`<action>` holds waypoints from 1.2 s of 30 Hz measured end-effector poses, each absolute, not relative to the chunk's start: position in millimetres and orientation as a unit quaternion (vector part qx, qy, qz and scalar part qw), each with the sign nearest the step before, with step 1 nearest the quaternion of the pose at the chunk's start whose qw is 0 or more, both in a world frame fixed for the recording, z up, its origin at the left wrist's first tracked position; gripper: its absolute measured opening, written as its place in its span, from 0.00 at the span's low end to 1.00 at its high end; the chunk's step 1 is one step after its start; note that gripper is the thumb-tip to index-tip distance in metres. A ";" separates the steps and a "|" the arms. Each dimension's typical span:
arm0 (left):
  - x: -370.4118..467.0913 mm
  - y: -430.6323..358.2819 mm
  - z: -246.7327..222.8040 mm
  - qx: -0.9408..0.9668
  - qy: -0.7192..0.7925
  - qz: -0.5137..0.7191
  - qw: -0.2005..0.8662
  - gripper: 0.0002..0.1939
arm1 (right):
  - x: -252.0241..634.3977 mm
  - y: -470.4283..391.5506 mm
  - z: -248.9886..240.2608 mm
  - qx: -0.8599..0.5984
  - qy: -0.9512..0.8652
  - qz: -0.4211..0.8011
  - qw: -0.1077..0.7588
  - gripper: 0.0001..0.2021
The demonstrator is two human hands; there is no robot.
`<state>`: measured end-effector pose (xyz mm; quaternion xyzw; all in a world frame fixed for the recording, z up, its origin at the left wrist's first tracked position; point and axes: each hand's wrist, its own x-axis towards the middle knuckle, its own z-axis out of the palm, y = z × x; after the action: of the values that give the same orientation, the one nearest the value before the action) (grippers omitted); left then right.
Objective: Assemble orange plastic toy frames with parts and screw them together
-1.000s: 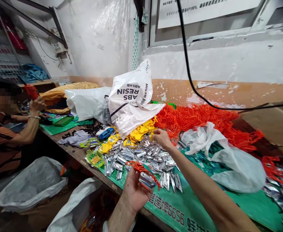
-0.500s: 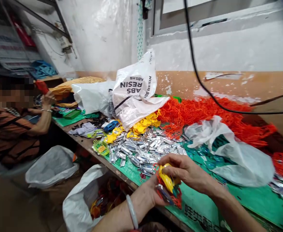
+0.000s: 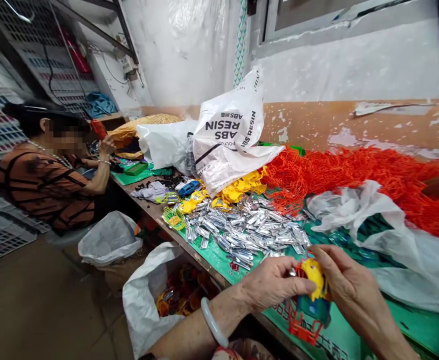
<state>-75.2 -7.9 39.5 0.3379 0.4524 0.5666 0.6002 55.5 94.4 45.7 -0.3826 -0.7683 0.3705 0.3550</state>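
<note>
Head view: plastic bundle (image 3: 313,300) gripped over the front of the table (image 3: 150,209)

Held near the front edge, above a green sheet (image 3: 214,254) with dark printing, in both hands at once. On top in the bundle, a yellow piece (image 3: 314,275); under it, a dark teal piece (image 3: 311,309); lowest, a red openwork frame (image 3: 304,330). Clamped on the near-left side: left hand (image 3: 274,284), thumb tip pressed against the yellow piece, pale bangle (image 3: 212,324) around the wrist. Clamped on the opposite edge: right hand (image 3: 349,285), fingers bent in toward the yellow piece.

Just behind on the sheet, a wide scatter of silver clips (image 3: 242,227), bordered on the far side by a yellow pile (image 3: 242,189) partly under a printed sack (image 3: 227,132) marked ABS RESIN. Farther right, a tangled red heap (image 3: 358,172), and in front of that a thin white bag (image 3: 416,272). Below the table edge, an open sack (image 3: 135,290) with red and yellow pieces (image 3: 185,287) inside. Off to the left, at the same table, another person (image 3: 50,182) with a raised hand (image 3: 107,146) around a red object (image 3: 98,129), too small to make out.
</note>
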 end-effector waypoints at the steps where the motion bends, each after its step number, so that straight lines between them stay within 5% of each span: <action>1: -73.7 -7.2 39.6 0.348 0.463 0.560 0.593 0.20 | 55.9 94.5 42.2 -0.393 -0.777 0.342 0.353 0.22; 7: -64.0 -5.5 33.8 0.399 0.537 0.570 0.477 0.13 | 52.6 96.5 21.7 -0.396 -0.822 0.215 0.347 0.28; 18: -69.7 -5.1 38.8 0.491 0.537 0.517 0.450 0.06 | 72.0 74.4 46.3 -0.338 -0.795 0.435 0.255 0.34; 22: -70.2 -5.4 38.3 0.541 0.586 0.475 0.373 0.06 | 87.6 73.5 32.0 -0.314 -0.691 0.558 0.334 0.33; 25: -67.4 -4.4 32.4 0.543 0.602 0.474 0.345 0.18 | 93.0 71.4 15.2 -0.268 -0.606 0.617 0.425 0.33; 36: -50.5 -1.8 31.0 0.792 0.470 0.389 -0.029 0.26 | 95.6 55.1 -9.3 -0.185 -0.515 0.623 0.559 0.36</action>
<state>-50.5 -1.8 31.0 0.7916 0.4700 0.3894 -0.0290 95.6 55.1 -9.3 -0.1847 -0.5153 0.6226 0.5592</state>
